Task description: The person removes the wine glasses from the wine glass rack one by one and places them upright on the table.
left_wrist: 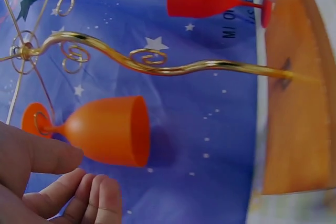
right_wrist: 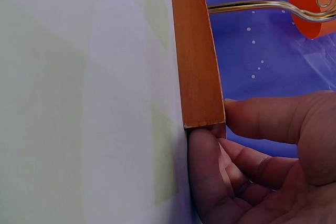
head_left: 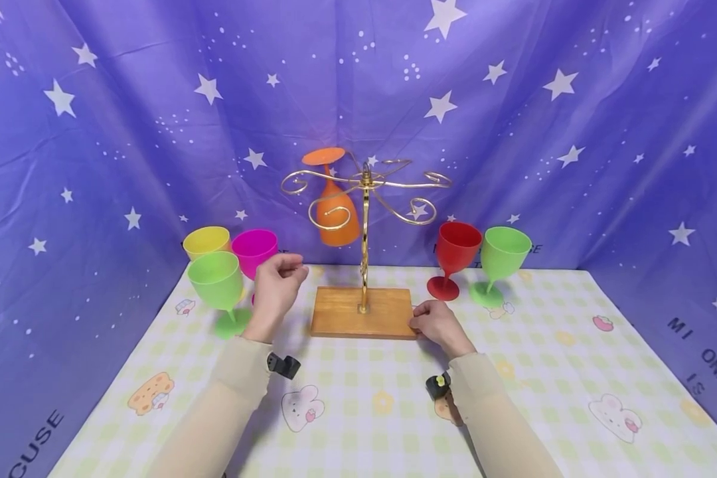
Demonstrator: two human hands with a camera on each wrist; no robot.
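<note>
A gold wine glass rack [head_left: 366,249] with curled arms rises from a wooden base [head_left: 340,312]. One orange goblet [head_left: 337,219] hangs upside down by its foot on the rack's left side. My right hand [head_left: 441,325] grips the base's right end, thumb on the top face and fingers against the end, as the right wrist view shows. My left hand [head_left: 277,289] is raised left of the rack with loosely bent fingers and holds nothing. It is below the orange goblet and in front of a magenta goblet [head_left: 254,251], partly hiding it.
On the left, a green goblet [head_left: 216,282] stands in front of a yellow goblet [head_left: 206,240]. A red goblet [head_left: 457,245] and another green goblet [head_left: 504,255] stand upright on the right. Behind the checked tablecloth [head_left: 358,425] hangs a purple star-patterned curtain [head_left: 358,86].
</note>
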